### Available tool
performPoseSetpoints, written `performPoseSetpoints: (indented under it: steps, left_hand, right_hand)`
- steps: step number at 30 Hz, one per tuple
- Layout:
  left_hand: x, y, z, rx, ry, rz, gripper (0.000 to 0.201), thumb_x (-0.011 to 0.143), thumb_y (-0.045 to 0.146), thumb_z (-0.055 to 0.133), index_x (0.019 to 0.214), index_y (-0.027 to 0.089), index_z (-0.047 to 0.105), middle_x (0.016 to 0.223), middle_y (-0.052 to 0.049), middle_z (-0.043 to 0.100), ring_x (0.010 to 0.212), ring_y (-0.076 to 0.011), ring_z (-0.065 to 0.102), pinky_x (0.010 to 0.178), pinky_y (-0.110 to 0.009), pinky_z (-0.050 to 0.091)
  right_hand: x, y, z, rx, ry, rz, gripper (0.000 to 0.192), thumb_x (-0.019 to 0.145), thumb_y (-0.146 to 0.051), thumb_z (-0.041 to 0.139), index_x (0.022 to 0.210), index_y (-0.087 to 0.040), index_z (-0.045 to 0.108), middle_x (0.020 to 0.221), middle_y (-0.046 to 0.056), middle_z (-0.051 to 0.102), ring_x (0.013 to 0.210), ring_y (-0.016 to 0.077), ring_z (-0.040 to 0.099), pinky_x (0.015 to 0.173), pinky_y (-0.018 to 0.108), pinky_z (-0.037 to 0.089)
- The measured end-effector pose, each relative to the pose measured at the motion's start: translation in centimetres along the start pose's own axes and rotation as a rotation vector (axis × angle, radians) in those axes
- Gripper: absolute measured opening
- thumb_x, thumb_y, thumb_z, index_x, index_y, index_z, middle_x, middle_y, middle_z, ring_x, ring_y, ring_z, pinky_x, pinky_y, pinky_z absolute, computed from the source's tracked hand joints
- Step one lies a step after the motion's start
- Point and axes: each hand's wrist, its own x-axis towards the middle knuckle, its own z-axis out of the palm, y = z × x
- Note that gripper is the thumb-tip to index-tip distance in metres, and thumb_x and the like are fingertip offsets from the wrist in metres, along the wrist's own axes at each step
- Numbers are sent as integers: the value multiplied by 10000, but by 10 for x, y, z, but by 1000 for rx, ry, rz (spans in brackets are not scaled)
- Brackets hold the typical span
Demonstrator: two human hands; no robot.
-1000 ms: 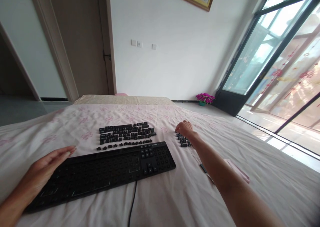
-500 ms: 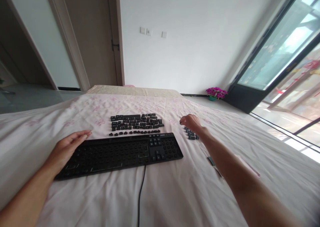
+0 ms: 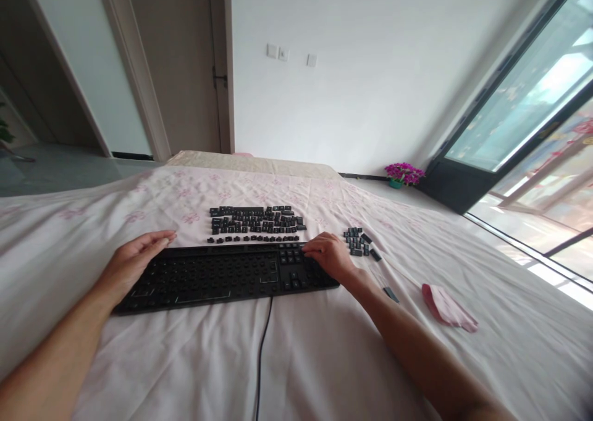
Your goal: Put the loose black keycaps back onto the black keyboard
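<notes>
The right hand (image 3: 330, 255) is resting palm down on the right end of the keyboard (image 3: 222, 276), over the number-pad block, its fingers (image 3: 311, 249) lying loosely together and reaching toward the keyboard's far edge; whether they are pinching a key is impossible to tell. The left hand (image 3: 132, 262) is lying at the keyboard's left end, its fingers (image 3: 160, 240) straight, close together and flat, touching the far left corner and holding nothing.

Between the two hands the keyboard is lying flat on the bed (image 3: 324, 359), most of its sockets showing bare, with only a few keys sitting near the right hand's fingers. Its cable (image 3: 262, 353) is running from the near edge toward the camera.

Just beyond the fingers of both hands, past the keyboard's far edge, a big group of loose keys (image 3: 254, 221) is lying in rows on the sheet. Just to the right of the right hand's fingers, a small group of keys (image 3: 357, 242) is sitting apart from the keyboard. Nearer along the right forearm, a small dark tool (image 3: 390, 294) is lying on the sheet, and further right a pink cloth (image 3: 445, 307) is lying crumpled.

Well beyond everything, a pot of purple flowers (image 3: 404, 174) is standing on the floor beside the glass door (image 3: 514, 106).
</notes>
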Motion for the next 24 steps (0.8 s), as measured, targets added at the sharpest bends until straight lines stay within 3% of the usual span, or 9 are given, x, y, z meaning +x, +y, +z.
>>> performPoseSetpoints:
  steps: [16,24]
  left_hand:
    - [2,-5,-2,-3,3,25,556,756,526,674,1182,170,640,1292,-103,632,1256,-260,520,1127,-376,285]
    - [3,-9,-1,14,17,64,572,749,545,669,1173,162,648,1264,-111,653,1227,-255,553,1106,-373,329]
  right_hand:
    - [-1,-9,-4,-103,-61,-108,163,876,-204,597,895,-252,752,929,17,736,898,184,596,845,315,415]
    - [-7,-17,-10,-105,-76,-129,441,736,15,493,961,-255,759,1081,18,709,1034,205,551,906,357,429]
